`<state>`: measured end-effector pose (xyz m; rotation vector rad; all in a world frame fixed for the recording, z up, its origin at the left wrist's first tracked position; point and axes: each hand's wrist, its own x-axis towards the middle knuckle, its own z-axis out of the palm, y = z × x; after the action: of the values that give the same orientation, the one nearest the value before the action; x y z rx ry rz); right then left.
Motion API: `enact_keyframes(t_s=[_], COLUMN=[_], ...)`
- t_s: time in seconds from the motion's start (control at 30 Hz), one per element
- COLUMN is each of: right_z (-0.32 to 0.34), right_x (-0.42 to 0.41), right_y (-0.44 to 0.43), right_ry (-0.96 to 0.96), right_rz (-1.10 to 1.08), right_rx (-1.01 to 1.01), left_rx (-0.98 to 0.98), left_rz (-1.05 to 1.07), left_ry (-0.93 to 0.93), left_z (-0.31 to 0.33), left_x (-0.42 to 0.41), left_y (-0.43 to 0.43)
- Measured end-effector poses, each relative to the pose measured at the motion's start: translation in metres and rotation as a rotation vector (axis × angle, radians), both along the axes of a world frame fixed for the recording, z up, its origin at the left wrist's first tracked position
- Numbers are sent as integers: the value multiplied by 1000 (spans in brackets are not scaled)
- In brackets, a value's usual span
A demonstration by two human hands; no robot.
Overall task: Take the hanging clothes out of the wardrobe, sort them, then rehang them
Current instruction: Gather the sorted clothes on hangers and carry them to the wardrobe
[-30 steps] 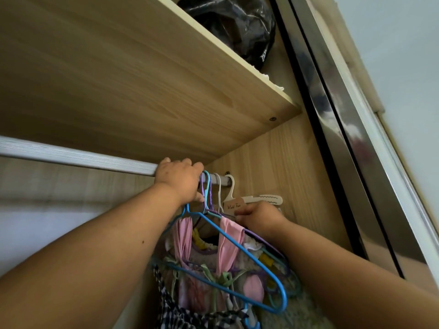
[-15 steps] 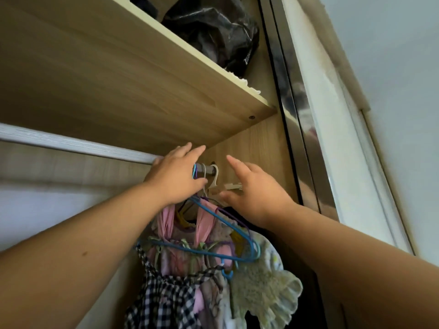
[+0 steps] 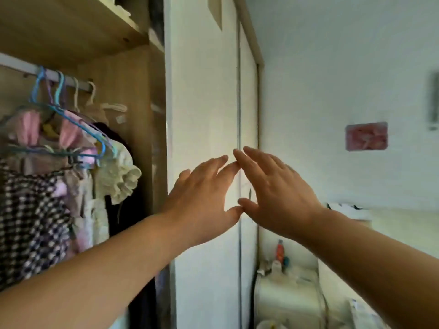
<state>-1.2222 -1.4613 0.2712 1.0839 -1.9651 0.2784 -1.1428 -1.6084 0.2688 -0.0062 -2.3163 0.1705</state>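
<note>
Several garments hang from the metal rail (image 3: 76, 83) at the left inside the wardrobe, on blue, purple and white hangers (image 3: 78, 124): a pink piece (image 3: 31, 128), a black-and-white checked garment (image 3: 31, 210) and a cream ruffled top (image 3: 118, 176). My left hand (image 3: 202, 203) and my right hand (image 3: 273, 193) are both out of the wardrobe, in front of the white door (image 3: 204, 103). Their fingers are spread and straight, fingertips nearly touching each other. Neither hand holds anything.
A wooden shelf (image 3: 71, 27) runs above the rail. The white sliding door's edge stands right of the clothes. Lower right there is a white appliance (image 3: 287, 295) with small bottles (image 3: 280, 251) on top. A red sign (image 3: 367, 136) hangs on the far wall.
Both hands have let go of the rail and hangers and pulled back to the right, out of the wardrobe. The view has swung right toward the door and room.
</note>
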Motion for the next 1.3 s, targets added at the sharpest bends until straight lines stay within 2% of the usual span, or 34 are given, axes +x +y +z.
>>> enact_keyframes(t_s=[0.2, 0.33, 0.53, 0.83, 1.07, 1.3], right_z=[-112, -184, -261, -345, -391, -416], right_x=[-3, 5, 17, -33, -150, -270], right_y=[161, 250, 333, 358, 332, 315], right_ry=[-293, -490, -732, -994, -1103, -1198], right_rz=[-280, -464, -691, -928, -1030, -1051], right_rx=[60, 112, 115, 99, 10, -176], left_rx=[136, 122, 149, 199, 111, -9], left_rz=[-303, -425, -551, -610, -566, -610], left_ry=[-253, -430, -656, -870, -1045, -1055], left_z=[-115, -189, -268, -350, -388, -397], left_x=[-45, -64, -88, -168, -296, -442], left_y=[139, 224, 298, 323, 281, 268])
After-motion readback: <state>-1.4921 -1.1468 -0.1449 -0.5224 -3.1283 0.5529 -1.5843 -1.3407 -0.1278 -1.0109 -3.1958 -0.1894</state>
